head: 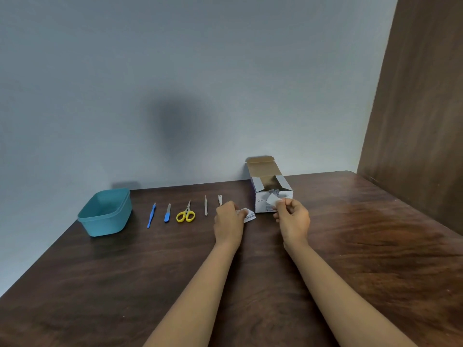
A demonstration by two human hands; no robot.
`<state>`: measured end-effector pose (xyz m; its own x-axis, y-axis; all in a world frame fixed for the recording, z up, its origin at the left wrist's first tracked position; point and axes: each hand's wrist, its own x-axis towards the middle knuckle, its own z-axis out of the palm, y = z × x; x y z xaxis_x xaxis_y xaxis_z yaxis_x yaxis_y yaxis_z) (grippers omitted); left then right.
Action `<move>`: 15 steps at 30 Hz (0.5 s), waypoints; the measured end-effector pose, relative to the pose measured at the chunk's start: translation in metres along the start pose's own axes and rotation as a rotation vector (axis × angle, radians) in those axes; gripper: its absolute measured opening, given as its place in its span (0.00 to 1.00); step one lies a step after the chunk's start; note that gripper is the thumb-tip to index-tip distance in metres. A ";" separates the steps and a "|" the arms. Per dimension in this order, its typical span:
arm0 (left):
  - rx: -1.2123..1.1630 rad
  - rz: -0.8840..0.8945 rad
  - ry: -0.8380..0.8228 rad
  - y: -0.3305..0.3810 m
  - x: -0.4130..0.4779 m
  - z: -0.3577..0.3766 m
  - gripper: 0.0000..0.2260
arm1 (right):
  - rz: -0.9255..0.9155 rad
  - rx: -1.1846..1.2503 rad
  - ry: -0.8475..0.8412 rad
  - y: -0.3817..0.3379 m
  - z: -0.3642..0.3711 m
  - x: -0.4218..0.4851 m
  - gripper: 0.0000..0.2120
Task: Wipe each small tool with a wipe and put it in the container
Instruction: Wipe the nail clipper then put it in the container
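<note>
Step in hand, as I read it: getting a wipe ready, no tool picked up yet. The right hand (293, 219) pinches a small white wipe (273, 200) between thumb and fingertips, held up just in front of the open box (261, 206) at the far right. The left hand (228, 221) is curled around a torn wrapper (248, 216), low over the bench (125, 284).

To do it well: drop the wrapper off to the side, clear of the tool row, so the left hand is free. Unfold the wipe flat and keep it in the right hand. Take a tool by its near end with the left hand, then draw the wipe along its whole length. Watch the sharp tips.

The tools lie in a row on the bench, left of the hands. From left to right they are a blue stick tool (151, 216), a blue-handled file (167, 213), yellow scissors (186, 213), tweezers (206, 206) and what looks like a nail clipper (220, 200), partly hidden behind the left hand. All have their long axis running near to far, tips towards the wall and handles near. The blue stick leans a bit, its near end further left. The scissors' blades are together, with the loops near.

The teal container (107, 225) sits at the far left end of the row, apart from the tools, and looks empty.
</note>
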<state>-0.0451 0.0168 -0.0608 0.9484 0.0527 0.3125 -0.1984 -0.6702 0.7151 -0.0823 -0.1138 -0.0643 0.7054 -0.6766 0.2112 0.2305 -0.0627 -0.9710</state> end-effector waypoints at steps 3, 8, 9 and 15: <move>0.179 0.032 0.055 0.005 0.004 -0.001 0.14 | -0.002 -0.045 -0.028 0.002 0.001 0.000 0.04; 0.322 0.003 0.115 0.007 0.028 -0.019 0.15 | -0.023 -0.073 -0.063 0.001 0.003 -0.002 0.05; 0.381 -0.010 0.107 0.006 0.033 -0.022 0.14 | -0.028 -0.076 -0.069 0.000 0.003 -0.002 0.05; 0.528 -0.059 0.018 -0.004 0.051 -0.019 0.14 | -0.073 -0.125 -0.119 0.001 0.005 -0.003 0.06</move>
<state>-0.0009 0.0364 -0.0359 0.9488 0.1113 0.2956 0.0110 -0.9470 0.3212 -0.0809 -0.1081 -0.0657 0.7658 -0.5761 0.2858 0.2038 -0.2041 -0.9575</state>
